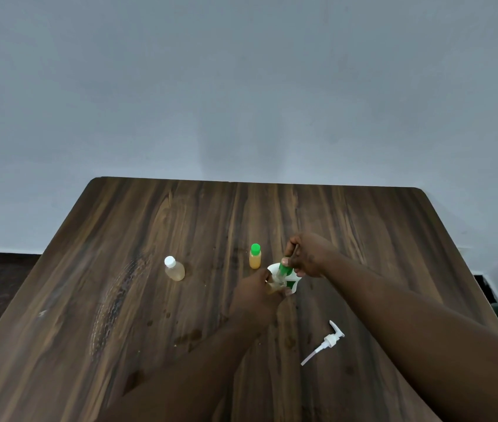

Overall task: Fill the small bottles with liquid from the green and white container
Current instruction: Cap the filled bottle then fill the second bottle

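From the head view, you are looking down at a dark brown wood-grain table (119, 239) set against a plain grey wall (241, 86). Your two hands meet near the table's middle. Your left hand (254, 296) has its fingers curled round an amber-tinted small bottle (273, 288); most of it is hidden, so you cannot tell how full it is. Your right hand (310, 257) comes in from above, thumb and fingers pinching a bright green cap (285, 271) right over that bottle. The green and white container (295, 282) sits just behind and between your hands, touching them; whether either hand bears its weight you cannot tell. Just to the left of your hands stands a small clear bottle with a green cap (255, 257), upright and holding orange-yellow liquid. Further left, well apart, stands a small clear bottle with a white cap (174, 269), tilted slightly and holding pale yellow liquid. A white plastic pump head with its long dip tube (324, 342) lies on its side on the table, under your right forearm. Dark wet spots (186, 336) mark the wood near your left forearm.
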### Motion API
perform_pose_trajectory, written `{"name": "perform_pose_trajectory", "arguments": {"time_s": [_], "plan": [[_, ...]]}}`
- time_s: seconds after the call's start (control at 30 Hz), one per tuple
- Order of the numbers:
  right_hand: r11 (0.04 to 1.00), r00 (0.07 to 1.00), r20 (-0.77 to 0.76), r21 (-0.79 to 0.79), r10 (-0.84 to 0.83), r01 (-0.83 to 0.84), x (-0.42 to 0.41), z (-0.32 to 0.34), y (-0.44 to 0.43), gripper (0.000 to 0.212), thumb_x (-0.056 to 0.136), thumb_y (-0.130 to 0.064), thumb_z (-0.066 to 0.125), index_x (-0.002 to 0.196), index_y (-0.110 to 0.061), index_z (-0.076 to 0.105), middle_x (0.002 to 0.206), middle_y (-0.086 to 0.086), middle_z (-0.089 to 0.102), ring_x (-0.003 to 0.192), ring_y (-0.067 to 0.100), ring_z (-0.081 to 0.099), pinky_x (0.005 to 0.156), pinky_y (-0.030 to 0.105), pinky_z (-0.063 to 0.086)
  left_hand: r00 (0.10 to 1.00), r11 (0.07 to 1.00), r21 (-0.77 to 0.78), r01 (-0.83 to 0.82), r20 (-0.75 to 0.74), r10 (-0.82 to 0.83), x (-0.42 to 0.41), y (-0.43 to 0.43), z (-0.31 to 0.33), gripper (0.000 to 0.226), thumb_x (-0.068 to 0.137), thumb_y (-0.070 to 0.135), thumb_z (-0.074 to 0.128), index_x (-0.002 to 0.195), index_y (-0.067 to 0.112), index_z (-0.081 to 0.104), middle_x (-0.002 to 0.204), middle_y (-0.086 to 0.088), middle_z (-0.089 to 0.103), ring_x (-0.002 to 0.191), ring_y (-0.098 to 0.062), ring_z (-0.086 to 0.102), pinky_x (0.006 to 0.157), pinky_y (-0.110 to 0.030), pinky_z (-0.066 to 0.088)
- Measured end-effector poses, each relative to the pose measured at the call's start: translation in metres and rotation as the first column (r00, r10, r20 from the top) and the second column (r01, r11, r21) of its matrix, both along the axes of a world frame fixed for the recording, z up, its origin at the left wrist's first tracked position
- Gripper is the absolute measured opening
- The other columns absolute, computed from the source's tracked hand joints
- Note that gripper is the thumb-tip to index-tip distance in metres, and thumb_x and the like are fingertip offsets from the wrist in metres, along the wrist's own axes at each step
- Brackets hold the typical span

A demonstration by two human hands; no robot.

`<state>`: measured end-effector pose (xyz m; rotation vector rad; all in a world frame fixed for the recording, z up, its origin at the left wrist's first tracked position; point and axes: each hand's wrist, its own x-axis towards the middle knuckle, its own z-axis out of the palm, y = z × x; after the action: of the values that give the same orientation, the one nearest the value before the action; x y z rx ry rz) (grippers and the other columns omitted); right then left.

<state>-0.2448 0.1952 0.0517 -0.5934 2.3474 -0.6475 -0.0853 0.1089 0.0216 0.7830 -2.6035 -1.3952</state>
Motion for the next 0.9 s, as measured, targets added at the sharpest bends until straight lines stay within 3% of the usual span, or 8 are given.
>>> {"name": "perform_pose_trajectory", "arguments": {"time_s": [0.17, 0.3, 0.4, 0.53, 0.67, 0.77, 0.9], "plan": [[0.999, 0.999, -0.027, 0.0, 0.04, -0.04, -0.006, 0.007, 0.0, 0.018, 0.082, -0.019, 0.078, 0.075, -0.017, 0.062, 0.075, 0.009, 0.076, 0.057, 0.016, 0.069, 0.063, 0.032, 0.057, 1.0, 1.0, 0.025, 0.012, -0.017, -0.012, -0.003, 0.0, 0.001, 0.035, 0.084, 0.034, 0.079, 0.116, 0.023, 0.068, 0.076, 0.026, 0.056, 0.071, 0.028, 0.05, 0.064, 0.002, 0.036], [1.0, 1.0, -0.015, 0.002, 0.026, -0.026, 0.001, 0.001, 0.002, 0.019, 0.085, -0.019, 0.076, 0.076, -0.017, 0.059, 0.072, 0.007, 0.072, 0.049, 0.011, 0.065, 0.05, 0.025, 0.052, 1.0, 1.0, 0.012, 0.005, 0.0, -0.005, 0.0, 0.001, 0.0, 0.039, 0.084, 0.039, 0.078, 0.119, 0.026, 0.066, 0.079, 0.023, 0.057, 0.067, 0.023, 0.05, 0.063, 0.001, 0.037], [1.0, 1.0, -0.003, -0.014, 0.021, -0.021, -0.002, 0.007, -0.001, 0.021, 0.084, -0.016, 0.077, 0.074, -0.017, 0.059, 0.072, 0.008, 0.072, 0.05, 0.013, 0.064, 0.055, 0.028, 0.053, 1.0, 1.0, 0.009, -0.001, -0.015, 0.001, -0.001, 0.001, 0.0, 0.035, 0.084, 0.039, 0.078, 0.114, 0.024, 0.068, 0.08, 0.021, 0.057, 0.066, 0.019, 0.049, 0.061, 0.001, 0.036], [1.0, 0.999, -0.024, 0.0, 0.025, -0.025, 0.0, 0.007, 0.001, 0.018, 0.084, -0.018, 0.077, 0.077, -0.016, 0.061, 0.067, 0.004, 0.071, 0.049, 0.012, 0.065, 0.05, 0.023, 0.05, 0.999, 1.0, -0.01, 0.026, -0.029, -0.027, -0.002, 0.0, 0.001, 0.037, 0.084, 0.036, 0.078, 0.117, 0.023, 0.068, 0.086, 0.018, 0.059, 0.066, 0.021, 0.049, 0.063, 0.002, 0.036], [1.0, 1.0, -0.017, 0.012, 0.008, -0.008, 0.002, 0.005, 0.001, 0.019, 0.085, -0.019, 0.077, 0.077, -0.016, 0.06, 0.069, 0.005, 0.07, 0.051, 0.013, 0.064, 0.051, 0.025, 0.052, 1.0, 1.0, -0.018, 0.007, -0.018, -0.008, 0.0, 0.002, 0.0, 0.035, 0.085, 0.037, 0.078, 0.115, 0.022, 0.067, 0.085, 0.018, 0.059, 0.071, 0.012, 0.056, 0.062, 0.001, 0.036], [0.999, 0.999, -0.025, 0.001, 0.039, -0.039, -0.002, 0.014, 0.0, 0.019, 0.084, -0.016, 0.077, 0.076, -0.015, 0.06, 0.067, 0.006, 0.07, 0.051, 0.015, 0.063, 0.049, 0.022, 0.049, 0.999, 1.0, -0.004, 0.009, -0.038, -0.009, -0.001, 0.0, 0.003, 0.032, 0.084, 0.034, 0.079, 0.113, 0.025, 0.068, 0.076, 0.024, 0.056, 0.072, 0.02, 0.055, 0.063, 0.001, 0.036], [0.999, 0.998, -0.049, 0.025, 0.033, -0.031, 0.006, 0.006, 0.003, 0.017, 0.085, -0.022, 0.076, 0.081, -0.015, 0.061, 0.071, 0.003, 0.07, 0.055, 0.013, 0.065, 0.049, 0.024, 0.05, 1.0, 0.999, -0.04, 0.005, 0.003, -0.004, 0.001, 0.0, 0.0, 0.037, 0.084, 0.042, 0.077, 0.115, 0.026, 0.066, 0.082, 0.019, 0.058, 0.072, 0.001, 0.054, 0.056, -0.004, 0.035]]}}
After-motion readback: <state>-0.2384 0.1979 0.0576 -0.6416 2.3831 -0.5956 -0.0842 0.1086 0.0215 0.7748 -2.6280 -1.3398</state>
